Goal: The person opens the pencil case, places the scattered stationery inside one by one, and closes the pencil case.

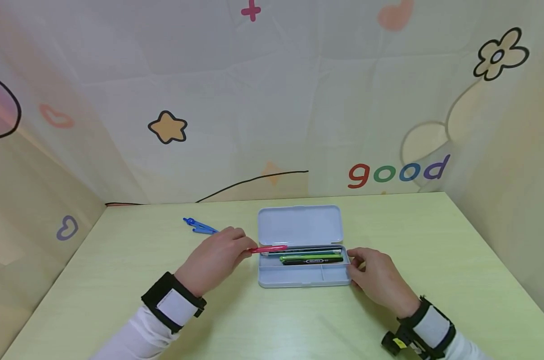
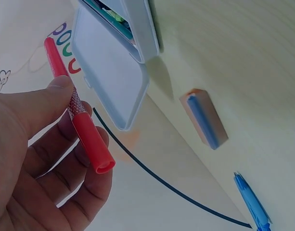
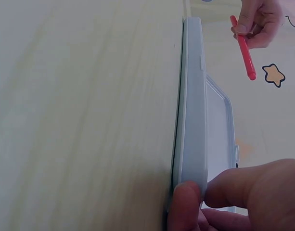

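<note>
Printed backdrop (image 1: 272,110) behind the table (image 1: 281,315) — 1 star (image 1: 167,127), 1 flower (image 1: 497,56).

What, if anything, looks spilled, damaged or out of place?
Nothing looks spilled or damaged. Only the blue compass and a blurred, eraser-like block stand out: they lie on the table outside the open pencil case, while pens lie inside.

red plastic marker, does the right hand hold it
No, the left hand pinches the red plastic marker; the right hand grips a pale blue plastic case.
</note>
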The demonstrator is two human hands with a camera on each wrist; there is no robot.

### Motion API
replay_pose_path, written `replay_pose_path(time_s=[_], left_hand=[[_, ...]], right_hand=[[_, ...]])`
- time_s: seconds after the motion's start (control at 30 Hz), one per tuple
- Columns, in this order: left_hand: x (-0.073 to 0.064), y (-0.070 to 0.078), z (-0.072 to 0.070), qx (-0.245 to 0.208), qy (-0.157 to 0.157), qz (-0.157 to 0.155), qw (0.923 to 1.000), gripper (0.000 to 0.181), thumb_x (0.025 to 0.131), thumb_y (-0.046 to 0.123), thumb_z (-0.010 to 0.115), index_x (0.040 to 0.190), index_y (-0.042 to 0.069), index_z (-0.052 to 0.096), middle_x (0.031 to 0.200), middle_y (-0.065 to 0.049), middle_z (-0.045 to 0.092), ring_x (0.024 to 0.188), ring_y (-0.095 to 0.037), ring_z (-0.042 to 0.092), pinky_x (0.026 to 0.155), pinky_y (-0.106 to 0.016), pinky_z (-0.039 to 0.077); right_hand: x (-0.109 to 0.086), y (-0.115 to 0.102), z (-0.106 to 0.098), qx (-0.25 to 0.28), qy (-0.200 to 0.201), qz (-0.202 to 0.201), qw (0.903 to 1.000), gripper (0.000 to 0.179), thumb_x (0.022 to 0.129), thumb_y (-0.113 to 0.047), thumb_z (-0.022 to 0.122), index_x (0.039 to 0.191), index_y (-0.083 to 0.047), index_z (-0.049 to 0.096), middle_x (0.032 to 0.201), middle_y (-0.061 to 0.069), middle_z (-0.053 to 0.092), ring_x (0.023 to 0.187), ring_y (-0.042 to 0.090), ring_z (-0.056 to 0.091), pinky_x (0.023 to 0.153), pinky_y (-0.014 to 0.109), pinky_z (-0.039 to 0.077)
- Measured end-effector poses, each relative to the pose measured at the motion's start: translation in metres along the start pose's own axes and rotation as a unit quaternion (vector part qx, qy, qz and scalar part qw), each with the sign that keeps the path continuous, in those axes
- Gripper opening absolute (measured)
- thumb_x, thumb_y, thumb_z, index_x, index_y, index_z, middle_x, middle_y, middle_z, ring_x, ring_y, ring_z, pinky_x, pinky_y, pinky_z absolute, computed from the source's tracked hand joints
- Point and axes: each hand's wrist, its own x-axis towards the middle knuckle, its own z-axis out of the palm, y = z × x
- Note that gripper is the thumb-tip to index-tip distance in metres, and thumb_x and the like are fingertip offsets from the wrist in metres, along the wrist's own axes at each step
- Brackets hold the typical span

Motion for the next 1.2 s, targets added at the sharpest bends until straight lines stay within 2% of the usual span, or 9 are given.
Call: replay_pose_path(time_s=[0.2, 0.5, 0.97, 1.2], left_hand=[[0.009, 0.007, 0.002, -0.010, 0.004, 0.010, 0.9999, 0.019, 0.091, 0.009, 0.085, 0.109, 0.012, 0.082, 0.096, 0.002, 0.070, 0.087, -0.015, 0.063, 0.077, -0.027, 0.058], [0.021, 0.016, 0.003, -0.019, -0.004, 0.011, 0.9997, 0.019, 0.091, 0.008, 0.085, 0.108, 0.012, 0.080, 0.101, 0.001, 0.073, 0.095, -0.018, 0.067, 0.086, -0.031, 0.059], [0.039, 0.027, 0.014, -0.011, -0.032, 0.004, 0.9994, 0.019, 0.093, 0.005, 0.082, 0.111, 0.013, 0.079, 0.102, 0.000, 0.072, 0.095, -0.017, 0.067, 0.087, -0.030, 0.059], [0.047, 0.034, 0.018, -0.018, -0.044, -0.005, 0.9988, 0.017, 0.095, 0.011, 0.082, 0.112, 0.014, 0.079, 0.103, 0.002, 0.072, 0.095, -0.016, 0.066, 0.084, -0.029, 0.059]], right_hand=[[0.001, 0.001, 0.000, 0.002, 0.000, -0.001, 1.0000, 0.038, 0.100, -0.005, 0.069, 0.135, 0.011, 0.063, 0.092, 0.007, 0.062, 0.067, 0.015, 0.059, 0.056, 0.026, 0.051], [-0.001, 0.001, 0.001, 0.002, 0.003, -0.003, 1.0000, 0.037, 0.100, -0.004, 0.068, 0.134, 0.011, 0.063, 0.091, 0.007, 0.062, 0.066, 0.015, 0.060, 0.056, 0.027, 0.051], [-0.001, 0.001, 0.001, 0.004, 0.007, -0.004, 1.0000, 0.037, 0.099, -0.002, 0.068, 0.133, 0.011, 0.064, 0.090, 0.008, 0.062, 0.065, 0.015, 0.060, 0.056, 0.026, 0.051], [-0.001, 0.001, 0.001, 0.002, 0.007, -0.004, 1.0000, 0.037, 0.099, -0.003, 0.068, 0.133, 0.010, 0.064, 0.091, 0.008, 0.062, 0.065, 0.015, 0.060, 0.056, 0.026, 0.051]])
